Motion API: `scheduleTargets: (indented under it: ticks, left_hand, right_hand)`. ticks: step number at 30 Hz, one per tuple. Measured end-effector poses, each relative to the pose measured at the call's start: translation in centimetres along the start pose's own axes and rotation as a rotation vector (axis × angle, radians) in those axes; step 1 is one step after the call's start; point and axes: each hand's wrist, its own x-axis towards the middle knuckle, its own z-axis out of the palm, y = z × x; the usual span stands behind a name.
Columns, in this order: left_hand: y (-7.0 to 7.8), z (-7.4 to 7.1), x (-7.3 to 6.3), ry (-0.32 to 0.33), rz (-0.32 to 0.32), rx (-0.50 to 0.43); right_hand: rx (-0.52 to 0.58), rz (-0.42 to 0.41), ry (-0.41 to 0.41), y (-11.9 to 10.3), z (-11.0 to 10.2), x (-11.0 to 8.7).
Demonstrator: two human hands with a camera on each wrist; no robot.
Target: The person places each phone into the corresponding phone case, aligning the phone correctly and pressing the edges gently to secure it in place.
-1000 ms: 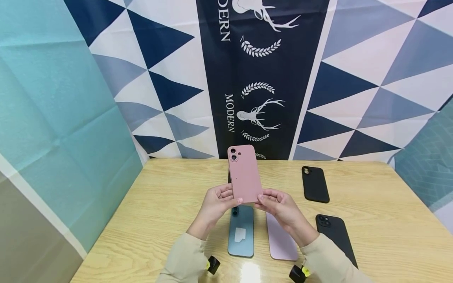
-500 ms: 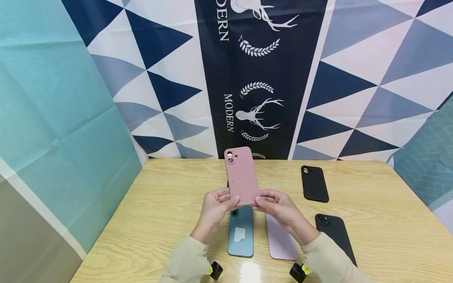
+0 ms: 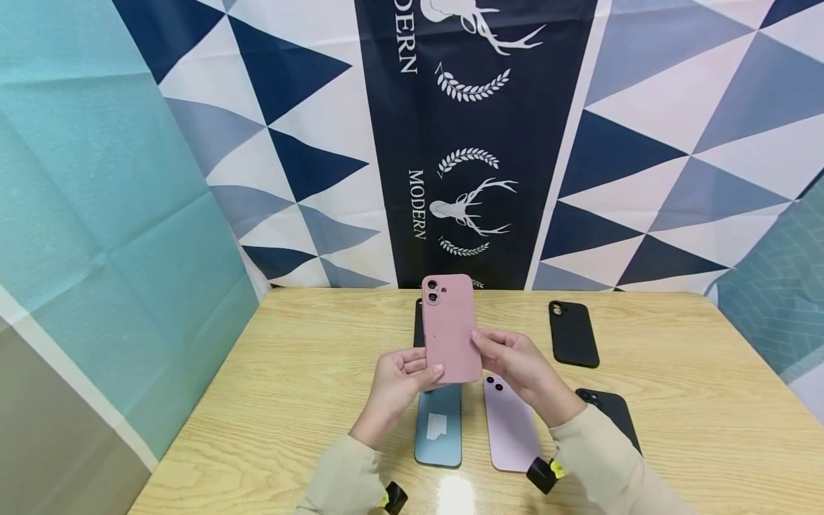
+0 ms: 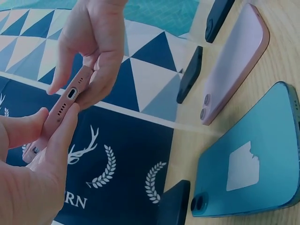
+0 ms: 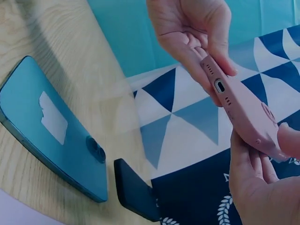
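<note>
A phone in a pink case (image 3: 450,329) is raised above the table, its back and two camera lenses facing the head camera. At its lower left corner my left hand (image 3: 395,383) grips it, thumb on the back and fingers behind the edge. My right hand (image 3: 521,365) pinches the right edge a little higher up. In the left wrist view the case's bottom edge (image 4: 65,103) shows a charging port opening and rows of small holes. Below the hands lie a teal phone (image 3: 439,443) with a torn white label (image 3: 436,427) and a lilac phone (image 3: 511,429).
On the wooden table (image 3: 309,322), a black phone case (image 3: 574,336) lies at the back right. Another black phone or case (image 3: 618,418) is partly behind the right forearm. A dark phone-shaped item (image 3: 418,325) shows behind the pink one. Patterned cloth (image 3: 302,143) hangs behind the table.
The pink-cased phone has come slightly lower and to the right. My right hand has shifted from its lower right corner up along the right edge; my left hand keeps its grip.
</note>
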Motion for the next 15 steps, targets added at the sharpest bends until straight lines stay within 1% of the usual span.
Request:
scheduleTargets:
  ticks: [3,5,8,10,12,15]
  left_hand:
    - [-0.2,0.1,0.1,-0.025,-0.008,0.001]
    - [-0.3,0.1,0.1,-0.038,-0.028,0.014]
    - [-0.4,0.0,0.3,-0.037,-0.074,0.072]
    - [-0.3,-0.1,0.4,-0.023,-0.111,0.113]
    - [-0.1,-0.1,0.5,0.001,-0.131,0.147]
    - [0.3,-0.3,0.5,0.039,-0.133,0.153]
  right_hand:
    - [0.017,0.026,0.042,0.2,0.1,0.0]
    - [0.019,0.038,0.081,0.5,0.3,-0.1]
    - [0.03,0.059,0.137,1.0,0.6,-0.2]
    - [0.031,0.074,0.159,1.4,0.8,-0.2]
    - [0.04,0.086,0.17,1.6,0.9,-0.3]
    - [0.039,0.084,0.155,1.9,1.0,-0.5]
